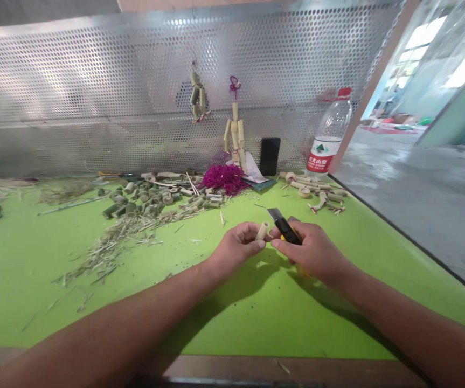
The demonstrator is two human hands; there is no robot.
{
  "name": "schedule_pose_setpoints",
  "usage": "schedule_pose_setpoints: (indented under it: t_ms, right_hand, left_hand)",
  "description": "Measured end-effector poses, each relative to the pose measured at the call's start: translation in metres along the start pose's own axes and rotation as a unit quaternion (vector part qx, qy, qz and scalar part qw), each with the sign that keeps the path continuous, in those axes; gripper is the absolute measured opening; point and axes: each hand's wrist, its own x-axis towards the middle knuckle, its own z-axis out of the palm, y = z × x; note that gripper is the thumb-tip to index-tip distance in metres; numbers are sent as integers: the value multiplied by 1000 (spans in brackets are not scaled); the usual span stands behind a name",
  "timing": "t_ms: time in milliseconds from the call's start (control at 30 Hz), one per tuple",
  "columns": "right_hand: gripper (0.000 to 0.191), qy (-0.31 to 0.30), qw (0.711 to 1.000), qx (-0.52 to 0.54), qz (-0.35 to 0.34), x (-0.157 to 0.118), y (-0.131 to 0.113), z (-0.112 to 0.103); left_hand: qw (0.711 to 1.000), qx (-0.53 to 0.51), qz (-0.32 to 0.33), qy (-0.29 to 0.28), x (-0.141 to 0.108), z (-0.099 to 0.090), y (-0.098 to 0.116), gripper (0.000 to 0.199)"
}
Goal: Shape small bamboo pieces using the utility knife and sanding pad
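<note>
Between the thumb and fingers of my left hand (pixel 238 243) is a short hollow bamboo tube (pixel 262 231), tilted with its open end up and to the right. My right hand (pixel 317 249) is closed around a black and yellow utility knife (pixel 289 231). Its blade is out and points up and to the left, above and beside the tube. The right fingertips are close to the tube; whether they touch it I cannot tell. Both hands are over the green tabletop (pixel 232 323) near its middle.
Cut bamboo pieces (pixel 147 199) and shavings (pixel 106 250) lie left. Purple string (pixel 224 179), a phone (pixel 270 156) and a plastic bottle (pixel 327 137) stand behind. Jointed bamboo figures (pixel 235 132) hang at the perforated metal panel (pixel 143 70). Assembled bamboo parts (pixel 317 188) lie right.
</note>
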Motion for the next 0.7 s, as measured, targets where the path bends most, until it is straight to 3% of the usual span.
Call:
schedule_pose_setpoints:
  t_ms: [300, 700]
  right_hand:
    - [32, -27, 998, 50, 40, -2, -3, 0]
    - [27, -29, 995, 80, 43, -3, -6, 0]
  left_hand:
    - [1000, -2, -6, -9, -2, 7, 3, 32]
    - [999, 19, 13, -26, -4, 7, 6, 24]
